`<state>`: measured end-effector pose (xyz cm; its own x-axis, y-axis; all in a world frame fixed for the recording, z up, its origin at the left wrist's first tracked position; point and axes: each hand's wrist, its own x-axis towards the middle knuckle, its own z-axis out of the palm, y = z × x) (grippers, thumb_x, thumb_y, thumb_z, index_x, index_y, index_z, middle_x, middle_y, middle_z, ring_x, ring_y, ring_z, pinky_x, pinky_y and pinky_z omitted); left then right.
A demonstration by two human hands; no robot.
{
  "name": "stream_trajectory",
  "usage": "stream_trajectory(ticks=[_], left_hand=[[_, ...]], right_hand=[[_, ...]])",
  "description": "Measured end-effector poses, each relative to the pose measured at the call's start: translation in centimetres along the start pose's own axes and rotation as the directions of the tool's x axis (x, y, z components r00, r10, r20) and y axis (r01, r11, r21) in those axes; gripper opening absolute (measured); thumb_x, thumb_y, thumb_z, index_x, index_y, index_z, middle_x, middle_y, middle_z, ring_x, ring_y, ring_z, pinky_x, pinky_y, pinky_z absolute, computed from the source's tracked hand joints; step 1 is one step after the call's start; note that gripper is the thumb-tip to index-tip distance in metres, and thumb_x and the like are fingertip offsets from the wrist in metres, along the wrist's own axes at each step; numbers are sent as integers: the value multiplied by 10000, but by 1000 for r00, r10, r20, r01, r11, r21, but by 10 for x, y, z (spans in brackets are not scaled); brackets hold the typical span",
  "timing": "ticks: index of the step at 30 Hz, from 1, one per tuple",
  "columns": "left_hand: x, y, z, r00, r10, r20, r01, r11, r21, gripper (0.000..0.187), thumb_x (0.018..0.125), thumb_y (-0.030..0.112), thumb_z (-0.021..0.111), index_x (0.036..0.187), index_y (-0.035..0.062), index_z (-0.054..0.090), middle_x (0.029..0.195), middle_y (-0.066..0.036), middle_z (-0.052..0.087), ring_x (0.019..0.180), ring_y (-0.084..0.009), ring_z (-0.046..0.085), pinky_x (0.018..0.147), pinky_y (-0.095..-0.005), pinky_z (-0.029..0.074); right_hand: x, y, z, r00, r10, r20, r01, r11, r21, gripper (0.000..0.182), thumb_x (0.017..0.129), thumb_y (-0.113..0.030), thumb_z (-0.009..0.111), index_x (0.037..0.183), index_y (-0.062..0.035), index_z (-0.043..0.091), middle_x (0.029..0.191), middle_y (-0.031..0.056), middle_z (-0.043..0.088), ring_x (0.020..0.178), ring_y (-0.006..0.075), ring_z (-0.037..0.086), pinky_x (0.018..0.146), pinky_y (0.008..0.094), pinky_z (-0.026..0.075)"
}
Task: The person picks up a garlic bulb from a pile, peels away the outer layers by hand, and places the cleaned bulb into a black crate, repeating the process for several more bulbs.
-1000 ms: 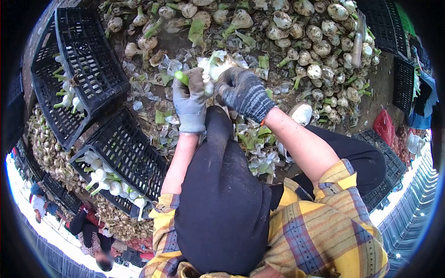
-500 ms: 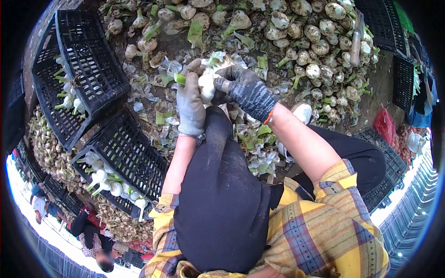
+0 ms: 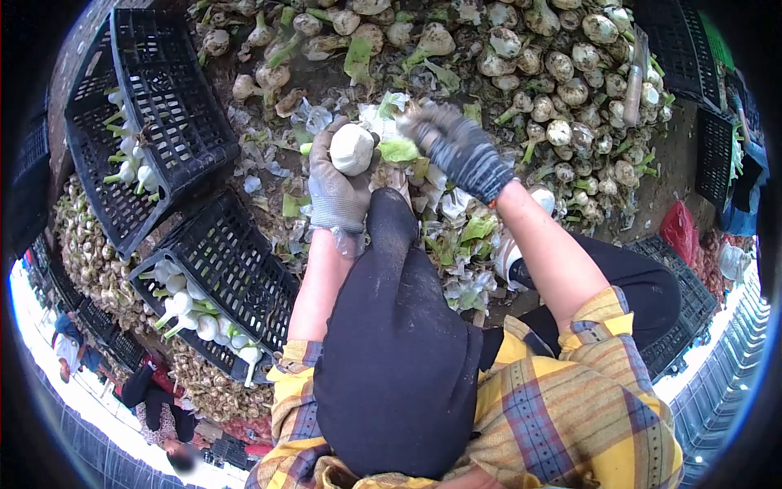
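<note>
My left hand, in a pale dirty glove, is wrapped round a clean white garlic bulb, its green stem end poking out at the left. To the right of the bulb is my right hand, in a dark striped glove; its fingers are smeared by motion and I cannot make out what they hold. Loose peeled skins with green leaf pieces lie between and below the hands. Both hands are beyond my dark-clothed knee.
Unpeeled garlic is heaped at the upper right, with a handled tool on it. Black crates holding white garlic stand at the left. More crates are at the right. Other people are at the lower left.
My right hand has moved away from the bulb to the right. The bulb now shows whole and bare in my left hand. The view has shifted slightly.
</note>
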<state>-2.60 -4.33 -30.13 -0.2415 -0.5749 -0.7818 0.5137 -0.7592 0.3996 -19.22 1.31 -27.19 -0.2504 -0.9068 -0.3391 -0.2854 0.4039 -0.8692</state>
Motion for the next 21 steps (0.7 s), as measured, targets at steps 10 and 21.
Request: stream_trajectory(ticks=[10,21], left_hand=[[-98,92,-29,606,687,401,-629,105,770,322,869,76,519,1187,34,488,964,-120,620,896,-224,618,766,-296,544],[-215,160,-301,348,857,-381,340,263,903,533,874,228,563,1283,-43,354,1273,-235,431,1131,-323,475,936,-420,405]], right_hand=[[8,19,-23,990,-111,-85,44,825,-564,407,810,-283,593,1157,-74,559,1230,195,511,1144,344,479,979,397,373],[107,44,-22,906,-290,308,363,162,-917,386,813,-136,471,1193,-114,537,1283,86,487,1230,271,401,1026,427,299]])
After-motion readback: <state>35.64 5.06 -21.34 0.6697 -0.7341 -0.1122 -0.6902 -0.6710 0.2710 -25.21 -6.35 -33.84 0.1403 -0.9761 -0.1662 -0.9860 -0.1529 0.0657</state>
